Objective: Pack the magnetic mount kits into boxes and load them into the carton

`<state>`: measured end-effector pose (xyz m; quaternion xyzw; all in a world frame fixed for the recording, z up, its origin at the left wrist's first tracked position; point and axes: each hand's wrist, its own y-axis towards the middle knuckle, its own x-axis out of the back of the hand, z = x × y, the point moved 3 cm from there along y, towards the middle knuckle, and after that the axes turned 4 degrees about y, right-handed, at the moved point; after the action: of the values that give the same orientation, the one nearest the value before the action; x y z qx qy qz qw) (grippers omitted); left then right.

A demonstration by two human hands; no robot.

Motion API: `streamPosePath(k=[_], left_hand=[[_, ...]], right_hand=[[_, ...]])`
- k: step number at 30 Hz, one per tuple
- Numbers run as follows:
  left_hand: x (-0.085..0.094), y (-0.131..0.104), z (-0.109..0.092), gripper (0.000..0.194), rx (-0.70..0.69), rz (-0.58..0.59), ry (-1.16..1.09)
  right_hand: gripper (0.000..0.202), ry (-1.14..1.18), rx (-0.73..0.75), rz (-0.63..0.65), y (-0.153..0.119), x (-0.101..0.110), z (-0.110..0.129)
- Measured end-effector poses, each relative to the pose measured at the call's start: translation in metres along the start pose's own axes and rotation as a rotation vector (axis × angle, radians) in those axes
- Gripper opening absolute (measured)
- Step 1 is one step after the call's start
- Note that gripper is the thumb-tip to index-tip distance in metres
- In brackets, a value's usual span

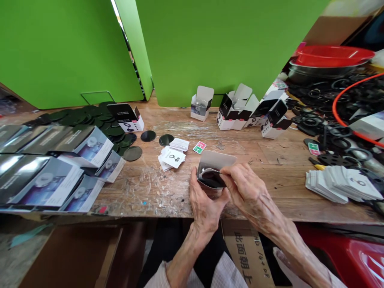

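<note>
Near the front edge of the wooden table, my left hand (pixel 206 208) is wrapped round a small open carton (pixel 220 159) with its lid flap raised. My right hand (pixel 247 186) pinches the edge of a black disc (pixel 212 179) at the carton's mouth; the disc lies partly inside. A pale edge shows beside the disc, but what it belongs to is unclear. Left of the carton lie a stack of printed leaflets (pixel 172 158) and a red-and-green card (pixel 199 147). Loose dark discs (pixel 148 136) lie farther left.
Closed printed boxes (pixel 45 180) are stacked at the left, before a heap of dark discs (pixel 90 115). Several open cartons (pixel 202 109) stand along the green panel (pixel 234 44). At right are more leaflets (pixel 342 184), black ring parts (pixel 315 94) and a red basin (pixel 333 55).
</note>
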<state>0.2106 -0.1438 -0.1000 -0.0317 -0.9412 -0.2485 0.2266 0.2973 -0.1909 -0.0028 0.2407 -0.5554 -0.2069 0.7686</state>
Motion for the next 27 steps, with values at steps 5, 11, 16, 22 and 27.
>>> streamPosePath(k=[5,11,16,22,27], left_hand=[[0.002,0.000,-0.002,0.088,-0.020,0.001,-0.006],[0.001,-0.002,0.001,0.085,-0.001,0.010,0.006],[0.001,-0.002,0.006,0.078,0.036,0.035,-0.039],[0.002,-0.001,0.011,0.074,0.039,0.064,-0.067],[0.004,0.000,0.012,0.066,0.037,0.056,-0.048]], right_hand=[[0.014,-0.008,0.036,0.112,-0.001,-0.010,-0.003],[0.023,-0.051,0.066,0.256,0.000,-0.024,0.004],[0.023,-0.145,0.070,0.224,-0.005,-0.024,0.010],[0.030,-0.158,0.100,0.078,-0.024,-0.025,0.011],[0.027,-0.198,0.090,0.095,-0.026,-0.027,0.010]])
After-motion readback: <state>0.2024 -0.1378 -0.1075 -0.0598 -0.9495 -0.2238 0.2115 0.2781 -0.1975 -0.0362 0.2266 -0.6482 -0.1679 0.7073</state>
